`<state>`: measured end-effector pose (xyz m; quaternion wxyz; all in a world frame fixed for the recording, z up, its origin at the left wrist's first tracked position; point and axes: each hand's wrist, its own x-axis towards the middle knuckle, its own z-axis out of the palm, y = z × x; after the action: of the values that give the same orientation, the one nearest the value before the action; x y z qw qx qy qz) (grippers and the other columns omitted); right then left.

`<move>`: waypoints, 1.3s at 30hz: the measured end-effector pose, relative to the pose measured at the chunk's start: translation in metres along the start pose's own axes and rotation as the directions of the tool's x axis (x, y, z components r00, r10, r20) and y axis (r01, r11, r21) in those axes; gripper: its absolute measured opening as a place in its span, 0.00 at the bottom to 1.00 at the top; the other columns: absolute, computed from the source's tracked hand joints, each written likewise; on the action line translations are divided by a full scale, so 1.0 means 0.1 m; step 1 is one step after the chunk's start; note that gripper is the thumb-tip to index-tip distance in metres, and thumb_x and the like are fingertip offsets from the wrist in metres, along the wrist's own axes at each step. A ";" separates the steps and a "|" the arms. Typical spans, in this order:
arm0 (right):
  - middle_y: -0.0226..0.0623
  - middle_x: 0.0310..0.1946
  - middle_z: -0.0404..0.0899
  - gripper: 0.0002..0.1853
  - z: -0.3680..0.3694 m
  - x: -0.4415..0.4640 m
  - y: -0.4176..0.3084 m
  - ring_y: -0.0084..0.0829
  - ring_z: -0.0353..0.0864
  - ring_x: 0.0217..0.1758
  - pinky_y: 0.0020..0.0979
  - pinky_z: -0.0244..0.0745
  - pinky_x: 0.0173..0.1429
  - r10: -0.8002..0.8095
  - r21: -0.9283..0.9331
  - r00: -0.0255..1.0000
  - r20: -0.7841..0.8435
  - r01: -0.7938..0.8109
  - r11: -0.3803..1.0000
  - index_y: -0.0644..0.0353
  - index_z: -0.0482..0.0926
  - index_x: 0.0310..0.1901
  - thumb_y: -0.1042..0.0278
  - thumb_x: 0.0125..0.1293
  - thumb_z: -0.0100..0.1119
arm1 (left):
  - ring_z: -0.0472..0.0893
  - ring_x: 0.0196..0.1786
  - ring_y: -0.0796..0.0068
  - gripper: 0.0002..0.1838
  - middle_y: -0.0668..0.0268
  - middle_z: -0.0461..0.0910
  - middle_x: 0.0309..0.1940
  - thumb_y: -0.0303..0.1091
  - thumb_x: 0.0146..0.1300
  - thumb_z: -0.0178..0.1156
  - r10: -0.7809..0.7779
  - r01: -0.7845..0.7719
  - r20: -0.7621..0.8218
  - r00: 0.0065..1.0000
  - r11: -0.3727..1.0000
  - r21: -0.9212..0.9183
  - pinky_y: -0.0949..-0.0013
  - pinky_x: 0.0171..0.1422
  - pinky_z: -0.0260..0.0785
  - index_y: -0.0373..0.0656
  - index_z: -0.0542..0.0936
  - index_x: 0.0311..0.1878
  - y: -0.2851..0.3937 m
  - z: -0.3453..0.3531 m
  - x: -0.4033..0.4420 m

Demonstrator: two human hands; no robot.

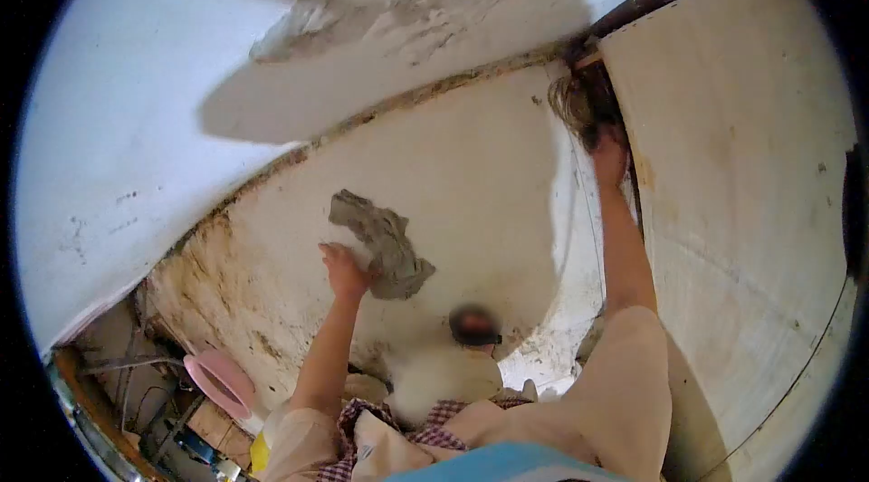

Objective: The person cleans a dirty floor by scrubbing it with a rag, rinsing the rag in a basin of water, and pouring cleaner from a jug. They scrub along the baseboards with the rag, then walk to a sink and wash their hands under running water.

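Observation:
My left hand (346,270) lies against the pale surface with its thumb apart from the fingers, at the left edge of a crumpled grey cloth-like piece (385,242). Whether the thumb touches that piece is hard to tell. Farther up on the right, my right hand (611,156) is at a dark gap beside the pale panel (733,147). Its fingers are closed at a dark, stringy bundle (575,104), and their tips are partly hidden in shadow.
A wall with rough grey patches (317,25) rises at the top. Lower left are a pink basin (220,382), a yellow item (260,453) and mixed clutter. A dark round object (473,325) is at lower centre, near my body.

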<state>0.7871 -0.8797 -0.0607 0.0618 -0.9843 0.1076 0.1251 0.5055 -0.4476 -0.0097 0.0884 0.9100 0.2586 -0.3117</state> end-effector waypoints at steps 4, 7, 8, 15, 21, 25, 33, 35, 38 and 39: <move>0.45 0.45 0.75 0.18 -0.23 0.04 -0.20 0.36 0.77 0.44 0.35 0.75 0.37 0.158 -0.151 0.976 0.150 -0.135 0.979 0.63 0.71 0.50 0.63 0.60 0.51 | 0.44 0.68 0.46 0.56 0.40 0.47 0.63 0.50 0.32 0.71 0.031 -0.032 -0.089 0.996 0.999 -0.017 0.54 0.68 0.46 0.27 0.52 0.61 -0.05 0.08 0.00; 0.37 0.43 0.75 0.12 0.51 -0.49 -1.06 0.39 0.71 0.47 0.36 0.70 0.49 -0.317 0.191 0.883 -0.346 0.397 0.898 0.48 0.81 0.38 0.72 0.51 0.56 | 0.47 0.68 0.49 0.56 0.45 0.49 0.64 0.50 0.34 0.71 0.063 -0.074 -0.126 0.990 0.993 -0.088 0.55 0.68 0.46 0.33 0.52 0.63 -0.40 0.30 -0.11; 0.36 0.43 0.75 0.11 0.49 -0.77 -1.34 0.40 0.71 0.47 0.37 0.69 0.50 -0.400 0.308 0.880 -0.257 0.467 0.829 0.51 0.81 0.37 0.72 0.52 0.56 | 0.48 0.68 0.51 0.55 0.48 0.50 0.65 0.50 0.36 0.70 0.106 -0.122 -0.132 0.985 0.986 -0.116 0.56 0.68 0.46 0.36 0.52 0.64 -0.58 0.41 0.00; 0.45 0.56 0.64 0.21 0.13 -1.85 -2.18 0.44 0.61 0.60 0.39 0.61 0.60 -0.471 0.561 0.827 -0.305 0.556 0.613 0.56 0.69 0.54 0.69 0.57 0.53 | 0.51 0.68 0.68 0.41 0.62 0.52 0.66 0.66 0.59 0.33 0.464 0.379 0.056 0.884 -0.641 -0.668 0.53 0.64 0.48 0.43 0.51 0.66 -0.87 -0.88 -0.63; 0.50 0.60 0.58 0.31 0.15 -2.82 -2.38 0.46 0.57 0.62 0.41 0.60 0.61 -0.694 0.370 0.709 0.121 0.617 0.695 0.61 0.59 0.60 0.63 0.56 0.57 | 0.65 0.57 0.69 0.37 0.65 0.65 0.59 0.65 0.60 0.35 0.129 0.391 0.374 0.919 -0.158 -0.907 0.59 0.64 0.47 0.45 0.61 0.62 -1.11 -1.22 -1.07; 0.51 0.51 0.68 0.33 0.68 -3.24 -2.41 0.47 0.67 0.53 0.38 0.66 0.55 -0.550 0.433 0.755 0.356 0.388 0.813 0.63 0.62 0.56 0.64 0.47 0.60 | 0.71 0.51 0.70 0.20 0.65 0.73 0.49 0.43 0.63 0.49 0.259 0.084 0.228 0.938 0.470 -0.878 0.68 0.58 0.59 0.41 0.71 0.54 -1.09 -1.66 -1.78; 0.44 0.36 0.77 0.24 -0.44 -2.86 -2.35 0.34 0.76 0.36 0.31 0.71 0.37 -0.528 0.703 0.693 0.491 0.044 0.710 0.67 0.71 0.47 0.67 0.45 0.57 | 0.73 0.49 0.66 0.20 0.59 0.73 0.45 0.28 0.53 0.58 0.469 -0.448 -0.178 0.865 0.563 -0.695 0.68 0.54 0.64 0.40 0.71 0.51 -1.16 -2.13 -1.76; 0.40 0.34 0.77 0.23 -0.44 -2.75 -1.86 0.28 0.76 0.30 0.29 0.71 0.29 -0.492 0.724 0.637 0.594 -0.158 0.671 0.66 0.71 0.47 0.69 0.46 0.56 | 0.73 0.48 0.64 0.20 0.58 0.73 0.45 0.28 0.53 0.58 0.501 -0.515 -0.202 0.842 0.632 -0.579 0.68 0.53 0.64 0.40 0.71 0.51 -1.17 -2.02 -1.81; 0.36 0.34 0.75 0.23 -0.52 -2.77 -1.17 0.24 0.73 0.30 0.26 0.68 0.30 -0.217 0.740 0.822 0.526 -0.317 0.593 0.67 0.71 0.47 0.72 0.45 0.56 | 0.74 0.47 0.62 0.20 0.57 0.73 0.45 0.27 0.52 0.58 0.538 -0.572 -0.221 0.813 0.668 -0.476 0.67 0.52 0.65 0.40 0.71 0.50 -1.21 -1.98 -1.77; 0.35 0.34 0.75 0.23 -0.48 -2.83 -0.89 0.25 0.72 0.34 0.26 0.69 0.37 -0.045 0.741 0.864 0.501 -0.401 0.539 0.68 0.71 0.47 0.73 0.44 0.55 | 0.74 0.47 0.61 0.20 0.56 0.73 0.44 0.27 0.52 0.58 0.549 -0.583 -0.221 0.806 0.675 -0.452 0.67 0.52 0.65 0.40 0.71 0.50 -1.20 -2.00 -1.75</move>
<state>0.5512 -0.7453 0.0674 0.5258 -0.7608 0.2386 0.2962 0.4289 -0.3537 0.2554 0.4041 0.8997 0.0383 -0.1606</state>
